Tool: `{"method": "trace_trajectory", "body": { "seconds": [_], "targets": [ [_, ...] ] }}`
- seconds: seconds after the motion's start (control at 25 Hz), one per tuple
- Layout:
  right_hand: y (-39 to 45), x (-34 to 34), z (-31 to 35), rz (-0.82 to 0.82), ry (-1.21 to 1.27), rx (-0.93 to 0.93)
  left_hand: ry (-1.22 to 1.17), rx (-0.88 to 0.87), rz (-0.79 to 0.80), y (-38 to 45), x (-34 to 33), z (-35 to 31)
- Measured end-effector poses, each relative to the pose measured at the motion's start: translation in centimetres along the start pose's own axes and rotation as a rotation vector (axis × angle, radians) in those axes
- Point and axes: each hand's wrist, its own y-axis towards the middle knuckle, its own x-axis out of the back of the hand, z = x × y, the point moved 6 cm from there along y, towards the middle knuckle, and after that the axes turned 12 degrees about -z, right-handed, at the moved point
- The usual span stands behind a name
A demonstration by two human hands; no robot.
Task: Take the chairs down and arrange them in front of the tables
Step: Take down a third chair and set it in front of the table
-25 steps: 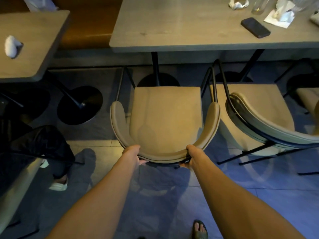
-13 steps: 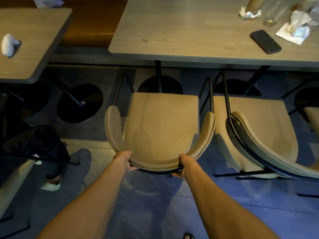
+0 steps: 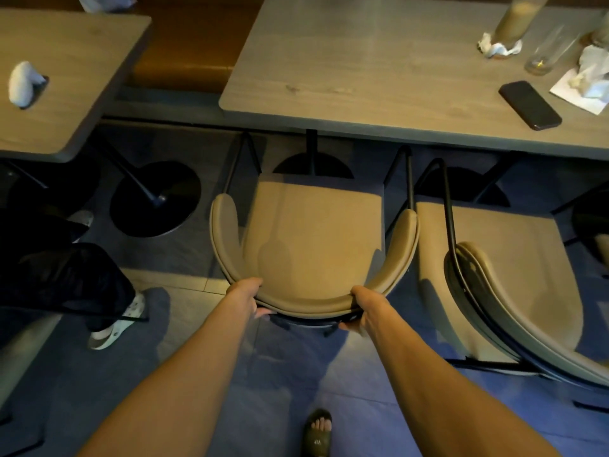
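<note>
A tan padded chair [image 3: 313,239] with a curved backrest and black metal legs stands upright on the floor, facing the long grey wooden table [image 3: 379,70]. Its seat front reaches just under the table's near edge. My left hand [image 3: 247,296] grips the left part of the backrest's curve. My right hand [image 3: 361,308] grips the right part. A second tan chair [image 3: 487,258] stands immediately to the right, touching or nearly touching the first, also facing the table.
On the long table lie a black phone [image 3: 530,105], glasses [image 3: 547,51] and crumpled napkins [image 3: 593,77]. A smaller table [image 3: 62,77] stands at left. A seated person's dark-trousered leg and white shoe [image 3: 112,324] are at left. Round black table bases [image 3: 155,199] sit on the floor.
The chair has slid forward toward the long table with both hands still gripping its backrest. My view has moved forward with it.
</note>
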Motion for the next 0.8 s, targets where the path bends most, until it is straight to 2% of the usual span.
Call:
{"method": "trace_trajectory", "body": {
  "seconds": [0.56, 0.8],
  "targets": [
    [-0.3, -1.6, 3.1, 0.013, 0.011, 0.004, 0.131, -0.011, -0.032, 1.7, -1.3, -4.1],
    [-0.2, -1.9, 3.6, 0.011, -0.006, -0.011, 0.114, -0.019, -0.028, 2.2, -1.4, -4.6]
  ]
}}
